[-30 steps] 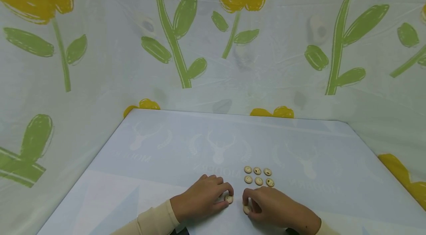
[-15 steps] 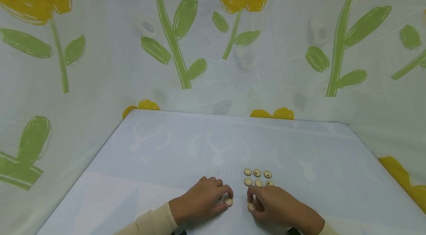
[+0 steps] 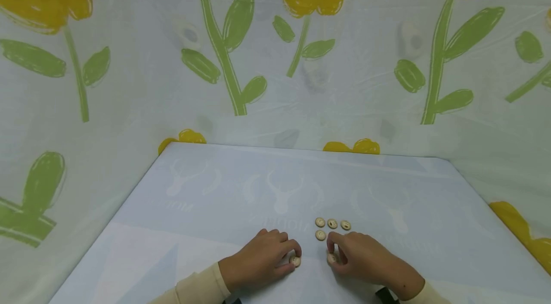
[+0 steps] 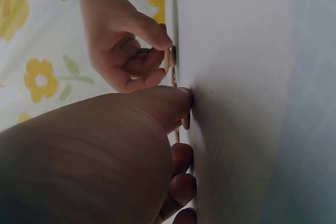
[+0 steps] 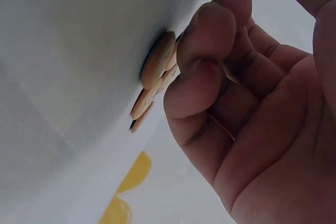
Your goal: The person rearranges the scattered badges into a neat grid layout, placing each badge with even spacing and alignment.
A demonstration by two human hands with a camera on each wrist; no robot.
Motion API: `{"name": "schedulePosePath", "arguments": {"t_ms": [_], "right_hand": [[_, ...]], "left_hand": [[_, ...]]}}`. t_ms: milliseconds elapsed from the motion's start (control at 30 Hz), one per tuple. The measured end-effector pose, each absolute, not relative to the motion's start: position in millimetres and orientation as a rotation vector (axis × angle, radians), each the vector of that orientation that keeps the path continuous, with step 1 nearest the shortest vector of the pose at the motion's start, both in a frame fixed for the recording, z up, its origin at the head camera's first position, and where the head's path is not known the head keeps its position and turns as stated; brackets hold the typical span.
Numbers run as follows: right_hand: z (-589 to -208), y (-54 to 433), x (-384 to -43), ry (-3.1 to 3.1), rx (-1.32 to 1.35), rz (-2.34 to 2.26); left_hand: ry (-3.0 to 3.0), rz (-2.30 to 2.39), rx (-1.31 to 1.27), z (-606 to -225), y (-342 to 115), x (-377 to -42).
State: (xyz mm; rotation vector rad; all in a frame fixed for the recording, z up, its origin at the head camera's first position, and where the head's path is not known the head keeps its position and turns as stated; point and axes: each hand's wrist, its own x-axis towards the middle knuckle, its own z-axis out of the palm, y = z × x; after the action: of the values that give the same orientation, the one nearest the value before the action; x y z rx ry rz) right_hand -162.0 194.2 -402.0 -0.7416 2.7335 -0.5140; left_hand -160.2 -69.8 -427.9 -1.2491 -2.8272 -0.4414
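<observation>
Small round wooden buttons lie on a pale blue table (image 3: pixel 215 189). My left hand (image 3: pixel 294 256) pinches one button (image 3: pixel 295 261) against the cloth near the front edge. Just to its right, my right hand (image 3: pixel 334 252) pinches another button (image 3: pixel 332 259), which shows edge-on as that button (image 5: pixel 157 60) under my fingertips (image 5: pixel 209 27) in the right wrist view. A row of three buttons (image 3: pixel 332 223) lies just beyond, with a single button (image 3: pixel 320 235) below its left end. My right hand hides whatever lies beside that one. In the left wrist view the right hand (image 4: pixel 167 51) holds its button (image 4: pixel 168 59).
White cloth with yellow flowers and green stems (image 3: pixel 224 55) hangs behind and on both sides of the table. The table's far edge (image 3: pixel 301 148) meets this cloth. Faint deer prints (image 3: pixel 281 191) mark the tabletop.
My right hand has carried its button away from me and slightly right, up to the rows, and now covers two buttons of the nearer row. The left hand has stayed in place.
</observation>
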Motion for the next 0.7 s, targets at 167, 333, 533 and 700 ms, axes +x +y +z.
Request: {"name": "schedulePosePath", "arguments": {"t_ms": [167,333,533,700], "right_hand": [[-403,197,-165,2.742,-0.708,-0.522],[-405,200,-167,2.749,-0.666,-0.539],[-405,206,-170,2.747,-0.763,-0.608],[-410,208,-170,2.722,-0.785,-0.636]], "left_hand": [[-2.825,-0.439,-1.252,-430,-70,-161],[-2.805,-0.413,-1.253,-429,-68,-163],[-2.849,-0.496,-1.242,-428,-67,-164],[-2.909,-0.606,-1.239,-428,-64,-163]]}}
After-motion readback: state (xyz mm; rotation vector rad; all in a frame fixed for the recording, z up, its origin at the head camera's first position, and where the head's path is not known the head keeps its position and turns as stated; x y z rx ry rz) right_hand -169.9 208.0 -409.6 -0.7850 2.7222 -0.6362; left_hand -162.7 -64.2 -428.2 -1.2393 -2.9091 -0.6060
